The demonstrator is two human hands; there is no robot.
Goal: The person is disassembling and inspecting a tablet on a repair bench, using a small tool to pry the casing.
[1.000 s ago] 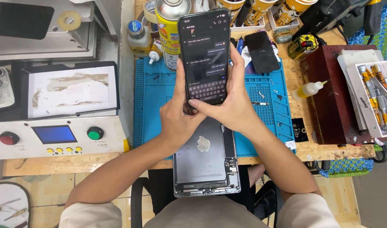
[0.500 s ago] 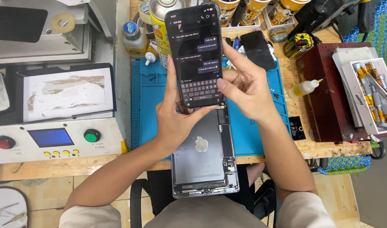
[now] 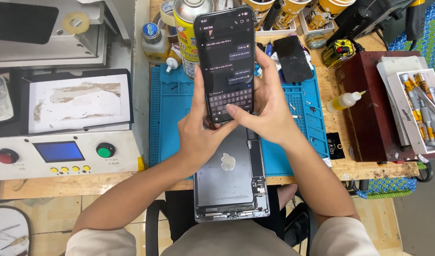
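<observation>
Both hands grip the smartphone (image 3: 227, 64), upright above the blue mat (image 3: 172, 118). Half a second ago the right hand (image 3: 267, 111) had its fingers spread off the phone; now they wrap its edge, thumb on the keyboard. The left hand (image 3: 201, 135) cups its lower left side. The dark screen shows chat bubbles. A grey tablet shell (image 3: 229, 182) overhangs the table (image 3: 61, 187) edge below the mat.

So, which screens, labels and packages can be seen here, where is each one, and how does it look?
Phone: held in both hands, centre; tall dark screen with chat bubbles and a keyboard.
Machine display: left, on the white control panel; small blue rectangle.
Spray can: behind the phone; yellow label, silver top.
Small bottle: left of the can; blue cap, pale label.
Black card: table edge, right; small, gold mark.
</observation>
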